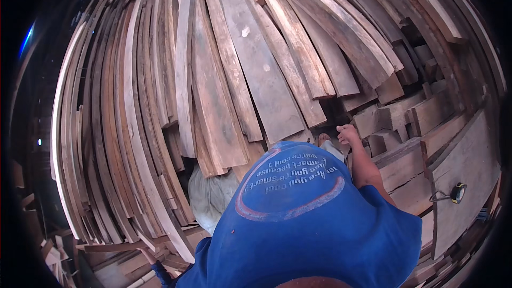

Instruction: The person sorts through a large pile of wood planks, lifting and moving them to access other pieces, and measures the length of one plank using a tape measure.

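My right hand (349, 134) hangs in front of my body with its fingers loosely curled and nothing visible in it. It is nearest to the board ends and short wood blocks (366, 121) at the right, apart from them. My left hand is out of view. Before me lie long rough-sawn boards (256, 68), stacked side by side with their near ends close to my legs. One wide grey plank (276, 100) in the middle bears pale spots. My bare foot (324, 138) shows below the board ends.
A tape measure (458, 193) lies on a wide board (460, 160) at the right. At lower left a hand in a dark sleeve (148, 256), seemingly another person's, touches a thin board (116, 247). Narrow upright-edged boards (116, 128) fill the left. Offcuts (54, 252) lie at far left.
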Tool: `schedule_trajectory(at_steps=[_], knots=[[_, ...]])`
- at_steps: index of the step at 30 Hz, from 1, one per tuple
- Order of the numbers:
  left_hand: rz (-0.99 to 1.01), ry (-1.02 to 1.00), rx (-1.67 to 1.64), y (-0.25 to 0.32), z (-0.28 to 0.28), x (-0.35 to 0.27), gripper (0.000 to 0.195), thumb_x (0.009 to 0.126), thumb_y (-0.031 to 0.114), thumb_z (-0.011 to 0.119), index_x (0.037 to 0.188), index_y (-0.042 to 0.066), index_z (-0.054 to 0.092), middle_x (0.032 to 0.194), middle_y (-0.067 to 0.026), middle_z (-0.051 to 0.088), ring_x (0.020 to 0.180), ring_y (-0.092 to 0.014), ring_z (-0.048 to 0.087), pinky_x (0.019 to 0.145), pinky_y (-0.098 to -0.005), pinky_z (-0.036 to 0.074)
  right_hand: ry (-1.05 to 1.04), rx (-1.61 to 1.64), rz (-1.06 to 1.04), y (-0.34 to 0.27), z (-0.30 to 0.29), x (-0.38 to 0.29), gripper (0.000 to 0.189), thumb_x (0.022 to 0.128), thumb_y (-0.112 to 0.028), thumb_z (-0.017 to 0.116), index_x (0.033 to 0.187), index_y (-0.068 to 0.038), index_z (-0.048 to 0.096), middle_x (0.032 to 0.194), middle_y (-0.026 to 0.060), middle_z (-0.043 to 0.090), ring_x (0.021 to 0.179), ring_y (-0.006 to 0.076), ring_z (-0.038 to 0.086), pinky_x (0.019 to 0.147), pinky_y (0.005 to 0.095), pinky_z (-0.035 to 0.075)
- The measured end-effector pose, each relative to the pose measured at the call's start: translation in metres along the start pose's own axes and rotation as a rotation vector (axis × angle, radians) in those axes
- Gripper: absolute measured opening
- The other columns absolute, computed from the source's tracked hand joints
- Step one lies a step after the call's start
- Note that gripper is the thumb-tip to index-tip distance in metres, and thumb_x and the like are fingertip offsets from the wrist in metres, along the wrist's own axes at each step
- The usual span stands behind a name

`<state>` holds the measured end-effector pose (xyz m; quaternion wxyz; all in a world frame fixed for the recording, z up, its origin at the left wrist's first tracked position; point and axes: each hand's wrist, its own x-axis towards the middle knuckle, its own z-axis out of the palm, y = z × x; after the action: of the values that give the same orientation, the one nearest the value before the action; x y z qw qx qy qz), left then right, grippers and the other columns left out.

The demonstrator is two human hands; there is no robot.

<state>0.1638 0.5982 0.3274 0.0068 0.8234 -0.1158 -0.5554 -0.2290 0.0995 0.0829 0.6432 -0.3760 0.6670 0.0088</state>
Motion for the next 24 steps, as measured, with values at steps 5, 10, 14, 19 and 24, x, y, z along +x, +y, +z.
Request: schedule_trajectory(at_steps=[5,10,14,19,24], knots=[[-0.016,-0.010,-0.015,0.009,0.021,-0.018,0.045,0.092,0.039,0.053,0.116,0.003,0.061,0.119,-0.0155,0.061,0.110,-0.026,0.056,0.097,-0.0380,0.042,-0.049,-0.019,0.012,0.002,-0.006,0.022,0.032,0.091,-0.034,0.059,0.100,-0.003,0.063,0.076,0.0123,0.065,0.055,0.0182,0.061,0.051,0.0353,0.053],[0.006,-0.004,-0.047,0.027,0.040,-0.016,0.044,0.092,0.039,0.053,0.116,0.002,0.061,0.118,-0.0150,0.061,0.109,-0.026,0.056,0.096,-0.0377,0.043,-0.104,-0.125,0.014,-0.007,0.004,0.042,0.030,0.090,-0.033,0.059,0.097,-0.004,0.065,0.075,0.0111,0.065,0.059,0.0178,0.063,0.054,0.0339,0.053],[0.069,-0.005,-0.089,0.052,0.049,0.020,0.044,0.092,0.039,0.054,0.115,0.002,0.062,0.118,-0.0147,0.061,0.108,-0.025,0.057,0.095,-0.0375,0.043,-0.157,-0.271,-0.257,0.024,0.028,0.111,0.028,0.087,-0.029,0.062,0.076,-0.004,0.060,0.059,0.0122,0.060,0.044,0.0232,0.058,0.037,0.0371,0.045],[0.050,-0.019,-0.260,0.065,0.090,0.087,0.044,0.092,0.038,0.054,0.115,0.002,0.062,0.117,-0.0142,0.062,0.107,-0.024,0.057,0.094,-0.0373,0.044,-0.259,-0.290,-0.112,0.028,0.120,0.124,0.020,0.085,-0.019,0.063,0.077,-0.001,0.066,0.066,0.0130,0.066,0.053,0.0202,0.064,0.043,0.0349,0.050],[0.182,-0.108,-0.354,0.126,0.116,0.244,0.043,0.092,0.038,0.055,0.114,0.002,0.062,0.116,-0.0138,0.062,0.106,-0.024,0.058,0.093,-0.0370,0.045,0.175,-0.716,-0.485,0.044,0.160,0.159,0.046,0.081,-0.035,0.065,0.108,0.003,0.062,0.098,0.0210,0.066,0.093,0.0311,0.066,0.080,0.0397,0.053]])
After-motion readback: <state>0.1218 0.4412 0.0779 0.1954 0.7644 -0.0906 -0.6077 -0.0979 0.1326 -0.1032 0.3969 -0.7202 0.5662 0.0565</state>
